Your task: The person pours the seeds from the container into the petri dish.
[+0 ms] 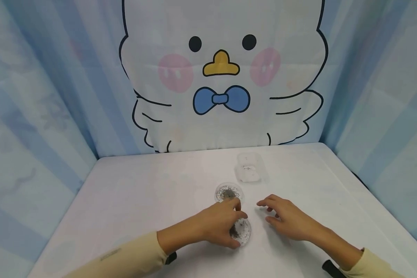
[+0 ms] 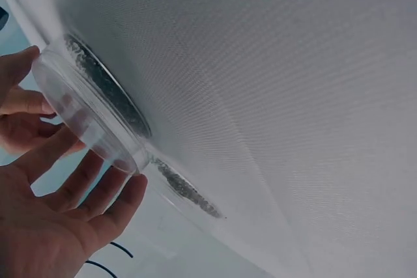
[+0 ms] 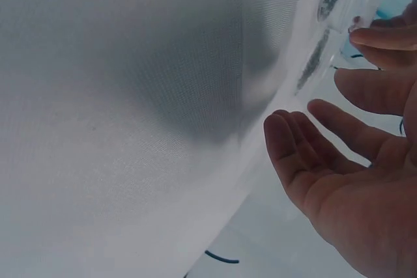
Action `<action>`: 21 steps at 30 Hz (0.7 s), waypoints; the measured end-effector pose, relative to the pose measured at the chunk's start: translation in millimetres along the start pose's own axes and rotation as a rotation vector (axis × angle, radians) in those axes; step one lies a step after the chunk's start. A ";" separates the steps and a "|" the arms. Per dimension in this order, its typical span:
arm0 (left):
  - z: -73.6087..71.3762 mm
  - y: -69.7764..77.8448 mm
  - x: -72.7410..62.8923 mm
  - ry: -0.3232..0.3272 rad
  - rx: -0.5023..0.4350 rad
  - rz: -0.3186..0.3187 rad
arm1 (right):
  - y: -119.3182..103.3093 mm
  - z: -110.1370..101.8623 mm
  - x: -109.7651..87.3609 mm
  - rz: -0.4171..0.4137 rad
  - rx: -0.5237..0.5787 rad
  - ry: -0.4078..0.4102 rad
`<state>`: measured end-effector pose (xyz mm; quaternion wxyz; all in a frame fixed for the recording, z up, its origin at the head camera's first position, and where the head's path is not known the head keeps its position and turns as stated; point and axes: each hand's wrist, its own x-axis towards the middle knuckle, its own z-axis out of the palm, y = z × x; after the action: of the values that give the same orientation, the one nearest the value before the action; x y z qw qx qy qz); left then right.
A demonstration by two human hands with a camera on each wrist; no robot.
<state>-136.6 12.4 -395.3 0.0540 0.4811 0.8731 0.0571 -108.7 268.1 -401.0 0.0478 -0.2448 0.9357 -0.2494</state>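
Note:
A clear round shallow dish (image 1: 244, 231) with dark bits in it lies on the table, partly hidden under my left hand (image 1: 219, 222). That hand grips it from above: in the left wrist view, thumb and fingers span the rim of the same dish (image 2: 78, 112). Just beyond it is a second clear round dish (image 1: 226, 190), also holding dark specks, its near edge covered by the left fingers. My right hand (image 1: 288, 216) hovers over the table to the right, fingers loosely bent, holding nothing and apart from both dishes.
Farther back stands a clear rectangular plastic container (image 1: 249, 172). The white table (image 1: 142, 193) ends at a cloth backdrop (image 1: 222, 127) with a cartoon bird, and blue striped curtains (image 1: 38, 116) hang on both sides.

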 end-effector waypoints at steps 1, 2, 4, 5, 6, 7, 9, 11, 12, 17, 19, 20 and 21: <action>0.2 0.9 1.5 -0.003 0.011 0.006 | 0.6 0.1 -0.4 -0.003 -0.007 0.004; 0.8 1.6 3.2 -0.008 0.020 0.011 | 1.2 0.3 -0.8 -0.007 -0.012 0.010; 2.4 2.5 5.9 -0.012 0.031 0.021 | 2.1 1.0 -1.0 -0.017 -0.020 0.019; 3.3 2.8 6.9 -0.014 0.033 0.025 | 2.5 1.4 -1.0 -0.021 -0.024 0.022; 4.3 2.8 7.7 -0.016 0.043 0.030 | 2.9 1.7 -0.9 -0.021 -0.025 0.025; 5.2 2.7 8.2 -0.018 0.052 0.035 | 3.2 1.9 -0.7 -0.021 -0.026 0.026; 7.4 2.1 8.1 -0.021 0.057 0.035 | 3.9 1.9 0.9 -0.011 -0.022 0.019; 8.9 1.4 7.3 -0.023 0.054 0.032 | 4.5 2.0 2.5 0.004 -0.018 0.010; 9.1 1.2 7.2 -0.025 0.052 0.034 | 4.8 2.1 2.5 0.012 -0.016 0.008; 9.6 -0.4 5.4 -0.012 0.046 0.045 | 5.8 3.7 1.2 0.002 -0.019 0.007; 9.3 -1.5 3.7 -0.002 0.042 0.040 | 5.5 4.0 0.6 -0.008 -0.030 0.017; 9.0 -2.1 2.3 0.007 0.038 0.035 | 5.0 4.0 0.4 -0.009 -0.042 0.023; 8.3 -2.4 0.4 0.017 0.032 0.026 | 3.8 3.8 0.1 -0.003 -0.053 0.033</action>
<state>-137.6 11.8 -403.9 0.0379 0.4926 0.8681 0.0478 -109.6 269.1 -406.2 0.0252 -0.2433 0.9423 -0.2286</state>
